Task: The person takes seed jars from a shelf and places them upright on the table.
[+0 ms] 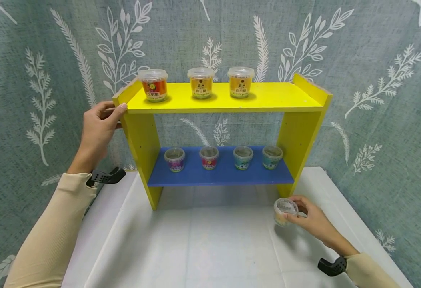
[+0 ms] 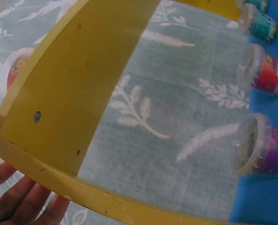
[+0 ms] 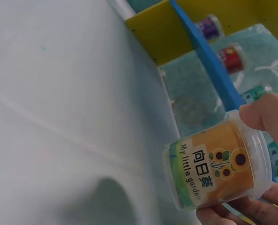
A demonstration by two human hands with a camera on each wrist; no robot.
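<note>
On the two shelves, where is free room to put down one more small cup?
The yellow top shelf is bare from the third orange cup to its right end wall. The blue lower shelf is crowded: four cups fill its back row, with only a front strip free. The right hand holds a sunflower cup above the white table.

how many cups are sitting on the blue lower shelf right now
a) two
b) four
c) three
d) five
b) The head view shows four lidded cups in a row on the blue lower shelf: a purple cup, a pink cup, and two teal cups. A fifth small cup, the sunflower cup, is off the shelf, held by the right hand.
</note>
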